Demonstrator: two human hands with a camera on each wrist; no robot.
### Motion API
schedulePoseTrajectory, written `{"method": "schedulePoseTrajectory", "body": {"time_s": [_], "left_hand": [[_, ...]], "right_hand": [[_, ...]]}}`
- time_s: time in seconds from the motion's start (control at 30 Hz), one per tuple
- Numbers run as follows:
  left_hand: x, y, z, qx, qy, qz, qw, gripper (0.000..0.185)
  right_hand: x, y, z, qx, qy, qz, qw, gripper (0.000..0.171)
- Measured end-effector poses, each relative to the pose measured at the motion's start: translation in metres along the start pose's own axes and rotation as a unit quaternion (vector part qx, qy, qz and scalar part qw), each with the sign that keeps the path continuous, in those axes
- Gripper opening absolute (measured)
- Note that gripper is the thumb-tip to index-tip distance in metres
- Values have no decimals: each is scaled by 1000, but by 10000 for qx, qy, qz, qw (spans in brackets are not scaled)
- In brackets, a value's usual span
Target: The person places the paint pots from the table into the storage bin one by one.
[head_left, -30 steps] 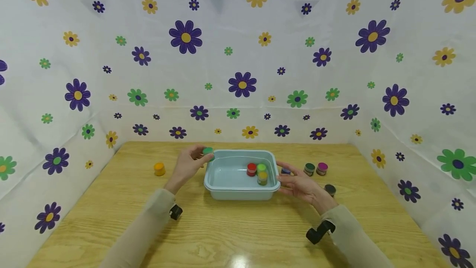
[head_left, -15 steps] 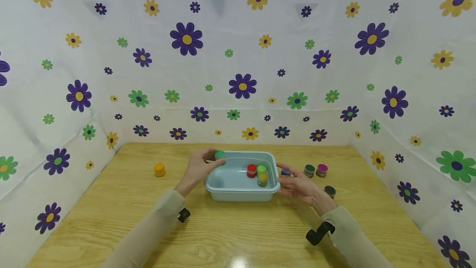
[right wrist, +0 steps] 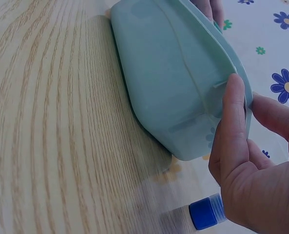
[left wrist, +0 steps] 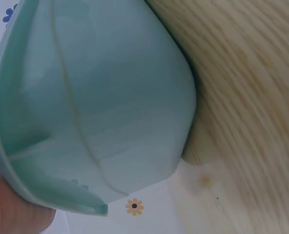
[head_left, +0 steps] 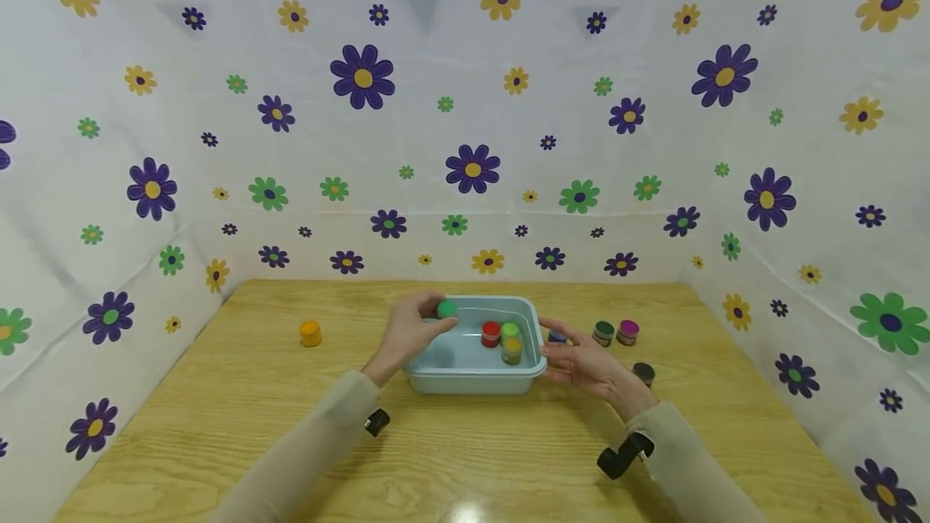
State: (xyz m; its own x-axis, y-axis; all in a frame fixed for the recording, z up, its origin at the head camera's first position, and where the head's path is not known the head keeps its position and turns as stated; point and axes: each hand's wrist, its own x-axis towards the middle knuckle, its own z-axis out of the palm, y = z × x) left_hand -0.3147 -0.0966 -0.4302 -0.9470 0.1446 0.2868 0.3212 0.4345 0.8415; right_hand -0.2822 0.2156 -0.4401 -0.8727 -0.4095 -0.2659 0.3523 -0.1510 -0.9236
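My left hand [head_left: 417, 329] pinches a small jar with a green lid [head_left: 446, 309] in its fingertips, just above the left part of a pale blue tub [head_left: 472, 382]. Inside the tub stand a red-lidded jar [head_left: 491, 333], a light green one [head_left: 511, 329] and a yellow one [head_left: 512, 348]. My right hand [head_left: 581, 361] lies against the tub's right end with its fingers straight. In the right wrist view its thumb [right wrist: 232, 122] touches the tub [right wrist: 178, 73] at the rim. The left wrist view shows only the tub's outer wall [left wrist: 110, 97].
On the wooden table [head_left: 465, 458], a blue-lidded jar [head_left: 558, 337] sits just behind my right hand, also seen as the blue jar [right wrist: 205, 213]. Right of it stand a dark green jar [head_left: 603, 333], a magenta jar [head_left: 628, 332] and a dark jar [head_left: 643, 372]. An orange jar [head_left: 310, 333] stands far left.
My left hand has carried the green-lidded jar rightward, from the tub's far left corner to above its inside. The right hand has stayed at the tub's right end.
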Motion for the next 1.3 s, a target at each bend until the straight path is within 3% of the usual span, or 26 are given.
{"method": "schedulePoseTrajectory", "body": {"time_s": [0.3, 0.57, 0.8, 1.3], "left_hand": [[2, 9, 9, -337, -571, -614, 9959, 39], [3, 13, 17, -647, -1072, -757, 9892, 36], [3, 16, 21, -381, -1220, -1090, 9858, 42], [12, 10, 37, -385, -1757, -1037, 9782, 41]], "right_hand": [[0, 2, 0, 12, 66, 22, 10000, 68], [1, 0, 1, 30, 2, -37, 10000, 69], [1, 1, 0, 79, 14, 11, 10000, 71], [-1, 2, 0, 42, -10, -7, 10000, 71]]}}
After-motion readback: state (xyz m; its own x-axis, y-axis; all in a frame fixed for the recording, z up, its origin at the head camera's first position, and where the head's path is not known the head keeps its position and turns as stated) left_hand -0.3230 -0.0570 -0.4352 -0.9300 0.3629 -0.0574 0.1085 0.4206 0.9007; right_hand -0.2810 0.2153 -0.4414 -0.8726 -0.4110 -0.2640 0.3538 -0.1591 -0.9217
